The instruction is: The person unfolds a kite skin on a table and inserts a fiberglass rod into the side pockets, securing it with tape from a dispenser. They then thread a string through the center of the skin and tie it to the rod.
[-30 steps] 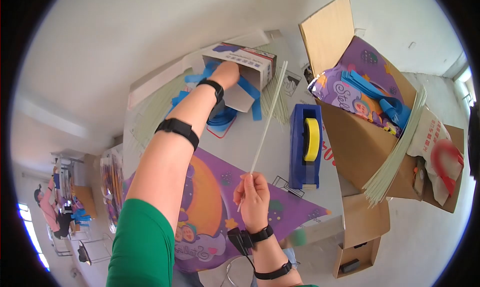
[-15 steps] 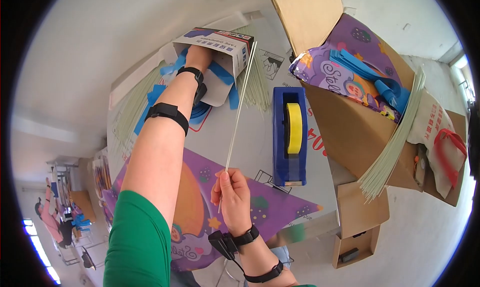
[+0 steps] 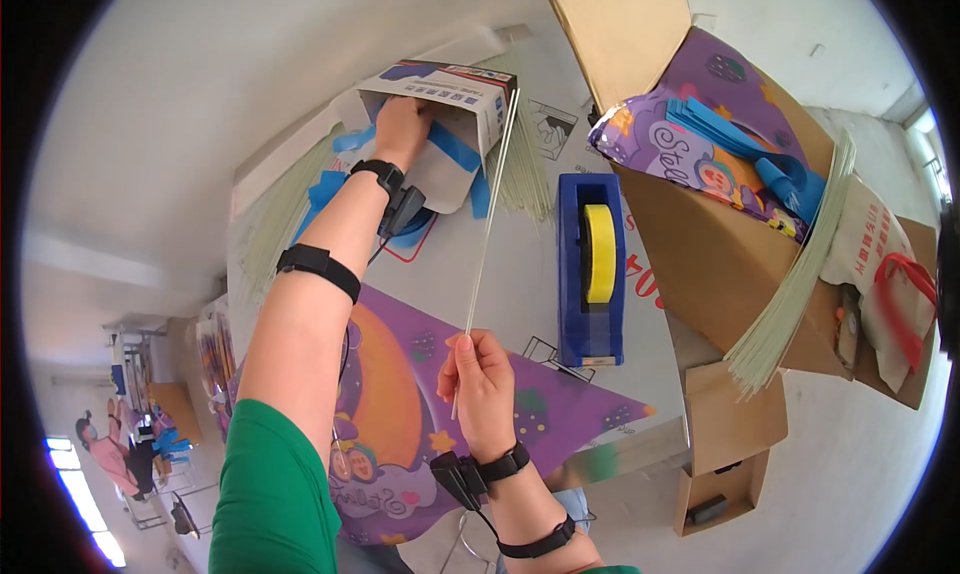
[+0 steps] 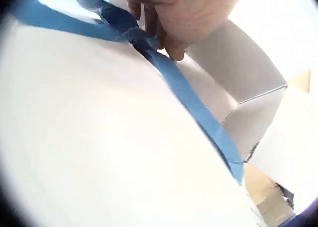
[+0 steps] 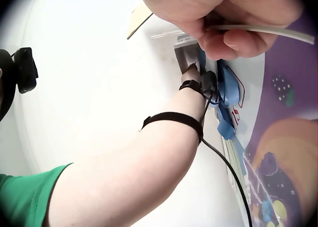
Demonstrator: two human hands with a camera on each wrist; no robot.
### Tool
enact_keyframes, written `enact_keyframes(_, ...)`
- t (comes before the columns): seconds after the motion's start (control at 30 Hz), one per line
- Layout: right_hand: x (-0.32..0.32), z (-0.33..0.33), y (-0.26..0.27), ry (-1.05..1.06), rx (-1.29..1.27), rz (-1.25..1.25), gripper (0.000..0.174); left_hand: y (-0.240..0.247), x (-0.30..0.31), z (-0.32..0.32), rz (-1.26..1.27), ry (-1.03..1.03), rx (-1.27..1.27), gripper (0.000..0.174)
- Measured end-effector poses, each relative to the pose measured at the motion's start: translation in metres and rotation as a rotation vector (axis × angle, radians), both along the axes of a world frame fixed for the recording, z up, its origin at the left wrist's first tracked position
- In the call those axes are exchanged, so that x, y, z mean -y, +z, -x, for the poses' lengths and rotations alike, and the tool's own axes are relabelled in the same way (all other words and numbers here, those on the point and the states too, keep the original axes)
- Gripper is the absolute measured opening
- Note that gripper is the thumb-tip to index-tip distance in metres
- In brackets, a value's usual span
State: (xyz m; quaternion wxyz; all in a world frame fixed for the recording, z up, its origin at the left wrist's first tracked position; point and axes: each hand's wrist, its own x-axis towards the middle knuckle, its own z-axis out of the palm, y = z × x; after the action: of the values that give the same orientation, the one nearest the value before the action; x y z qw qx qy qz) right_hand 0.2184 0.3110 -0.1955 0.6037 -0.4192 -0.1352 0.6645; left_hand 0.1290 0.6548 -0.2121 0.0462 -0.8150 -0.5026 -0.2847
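Note:
My left hand [image 3: 403,129] reaches into the open end of a printed tape dispenser box [image 3: 450,86] lying on its side. Blue ribbon [image 4: 186,95] runs along the box edge by its fingers in the left wrist view; I cannot tell whether they grip it. My right hand [image 3: 482,389] pinches thin pale rods [image 3: 490,214] between thumb and fingers, near their lower end. They slant up toward the box. Below both hands a purple triangular pennant [image 3: 560,414] with cartoon print lies on the table [image 3: 500,304].
A blue tape dispenser [image 3: 592,344] with a yellow roll stands right of the rods. Bundles of pale rods [image 3: 525,179] lie beside the box. At right, a large carton [image 3: 690,254] bears purple pennants, blue ribbon and more rods. A person [image 3: 110,454] is far left.
My left hand has drawn back slightly and shows more at the box opening. The right hand keeps its pinch on the rods. The head view has shifted a little.

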Motion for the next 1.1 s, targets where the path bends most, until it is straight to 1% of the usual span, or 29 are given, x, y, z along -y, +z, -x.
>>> enact_keyframes(0.03,0.000,0.000,-0.001,0.017,0.001,0.003,0.022,0.005,0.004,0.001,-0.006,0.006,-0.001,0.018)
enact_keyframes(0.13,0.000,-0.002,0.001,0.042,0.012,0.012,0.022,0.024,0.026,0.004,0.073,-0.039,0.127,0.018)
enact_keyframes(0.17,-0.001,-0.003,0.003,0.043,0.023,0.015,0.022,0.029,0.040,0.009,0.069,-0.032,0.121,0.018)
enact_keyframes(0.23,-0.002,-0.005,0.005,0.061,0.012,0.011,0.022,0.036,0.072,0.021,0.161,-0.071,0.256,0.019)
enact_keyframes(0.3,-0.004,-0.004,0.002,0.121,0.042,0.009,0.020,0.048,0.110,0.042,0.450,-0.002,0.287,0.021)
enact_keyframes(0.33,-0.004,-0.002,-0.003,0.144,0.095,0.018,0.019,0.048,0.128,0.057,0.450,0.017,0.284,0.021)
enact_keyframes(0.37,-0.004,-0.002,-0.005,0.165,0.089,0.021,0.019,0.047,0.146,0.072,0.627,0.006,0.372,0.023)
enact_keyframes(0.4,-0.004,-0.002,-0.008,0.180,0.332,-0.030,0.018,0.046,0.164,0.085,0.802,-0.004,0.467,0.025)
enact_keyframes(0.43,-0.004,-0.001,-0.008,0.194,0.576,-0.087,0.018,0.045,0.184,0.095,0.801,0.022,0.475,0.025)
enact_keyframes(0.47,-0.005,0.000,-0.007,0.133,0.713,-0.092,0.013,0.044,0.202,0.103,0.888,0.099,0.520,0.025)
enact_keyframes(0.5,-0.003,0.000,-0.010,0.154,0.712,-0.097,0.013,0.043,0.217,0.109,0.972,0.173,0.567,0.024)
enact_keyframes(0.57,-0.002,-0.001,-0.018,0.127,1.265,-0.275,0.014,0.031,0.237,0.121,0.977,0.210,0.593,0.025)
enact_keyframes(0.6,-0.001,0.000,-0.017,0.188,1.278,-0.233,0.015,0.026,0.243,0.125,0.985,0.227,0.610,0.025)
enact_keyframes(0.63,-0.001,0.001,-0.017,0.200,1.280,-0.240,0.015,0.020,0.245,0.129,0.984,0.237,0.618,0.025)
enact_keyframes(0.7,-0.002,0.004,-0.018,0.180,1.410,-0.220,0.015,0.011,0.251,0.134,0.968,0.269,0.515,0.027)
enact_keyframes(0.77,-0.004,0.006,-0.015,0.170,1.437,-0.197,0.015,0.004,0.251,0.134,0.935,0.269,0.537,0.027)
enact_keyframes(0.83,-0.007,0.008,-0.015,0.160,1.461,-0.168,0.015,0.000,0.251,0.136,0.886,0.288,0.611,0.027)
enact_keyframes(0.9,-0.009,0.009,-0.019,0.022,1.567,-0.279,0.017,-0.003,0.253,0.139,0.864,0.320,0.647,0.027)
enact_keyframes(0.93,-0.009,0.010,-0.020,0.028,1.568,-0.281,0.017,-0.004,0.253,0.139,0.836,0.347,0.681,0.027)
enact_keyframes(0.97,-0.010,0.010,-0.021,-0.012,1.517,-0.302,0.017,0.000,0.255,0.138,0.835,0.352,0.684,0.027)
enact_keyframes(1.0,-0.011,0.012,-0.021,-0.052,1.465,-0.326,0.018,0.008,0.257,0.136,0.855,0.365,0.792,0.026)
enact_keyframes(1.03,-0.012,0.015,-0.019,-0.046,1.465,-0.334,0.018,0.011,0.259,0.135,0.872,0.378,0.901,0.027)
enact_keyframes(1.07,-0.012,0.017,-0.013,-0.027,1.363,-0.335,0.018,0.011,0.259,0.138,0.868,0.385,0.906,0.027)
enact_keyframes(1.1,-0.013,0.020,-0.010,-0.009,1.262,-0.335,0.018,0.010,0.259,0.141,0.911,0.345,1.072,0.027)
